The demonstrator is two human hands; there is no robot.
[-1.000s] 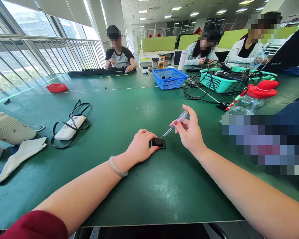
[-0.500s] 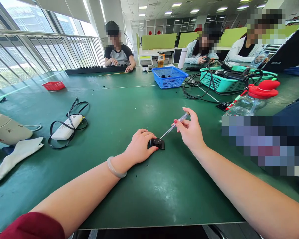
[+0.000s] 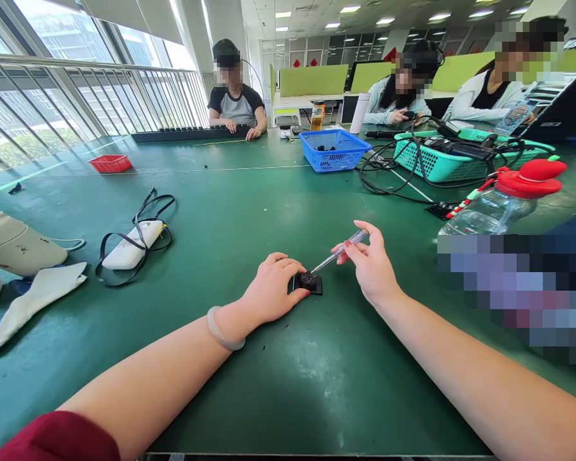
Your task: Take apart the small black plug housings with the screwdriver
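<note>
Nearest, two bare forearms reach out over the green table (image 3: 278, 397), a pale bangle (image 3: 224, 328) on the left wrist. Just past them, at the middle of the table, sits a small black square part (image 3: 310, 283) with a round knob on top. The left hand (image 3: 272, 289) rests on the table at the part's left side, fingers curled and pressed against its edge, pinning it flat rather than lifting it. The right hand (image 3: 372, 266) lies to the right and slightly farther off, pinching a slim screwdriver (image 3: 338, 252) with a clear handle between thumb and fingers.

That screwdriver is what matters here — its long axis slants from the far right, where the handle sits in the fingers, down to the near left, where the metal tip meets the top of the knob. So the part lies left of and below the right hand's grip, a shaft's length away, while the left hand touches it directly and is the nearer of the two.

Farther left lie a white cloth (image 3: 33, 301), a white power strip (image 3: 133, 244) wrapped in black cord and, beyond, a red tray (image 3: 110, 164). Farther right stand a clear bottle with a red cap (image 3: 504, 202), a blue basket (image 3: 333, 150) and a teal basket (image 3: 441, 160) full of cables — and at the far edge other people sit at work.
</note>
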